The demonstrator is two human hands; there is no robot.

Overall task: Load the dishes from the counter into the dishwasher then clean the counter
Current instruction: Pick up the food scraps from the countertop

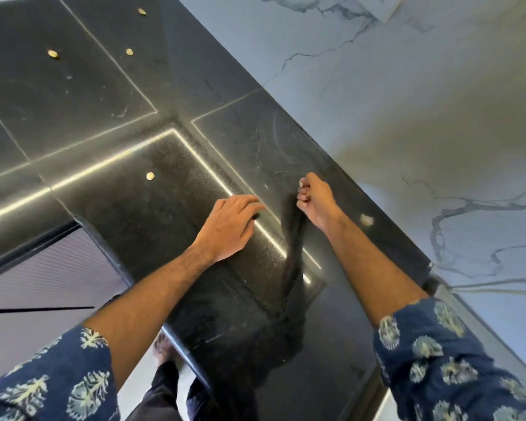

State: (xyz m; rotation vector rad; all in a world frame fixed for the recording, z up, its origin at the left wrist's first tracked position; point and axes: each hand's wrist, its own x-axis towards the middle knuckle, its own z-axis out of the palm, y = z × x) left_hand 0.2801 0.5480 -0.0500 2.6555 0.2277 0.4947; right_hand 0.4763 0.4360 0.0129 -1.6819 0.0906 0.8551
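Pale marble wall [422,101] with grey veins filled upper right of frame. Lilac ribbed panel [49,268] lay at left edge, thin dark line crossing it lower down. Navy sleeves with pale floral print sat in lower left [49,381] and lower right [444,360] corners. Bare foot [163,347] and dark trousers [164,396] showed at bottom centre.

There are two hands: the left hand [228,226] lies flat on the one shiny black table [125,192], and the right hand [315,197] is curled tight. There are two blue sleeves with pale flower prints, one on the left [52,381] and one on the right [447,360]. One bare foot [163,347] shows down on the floor.
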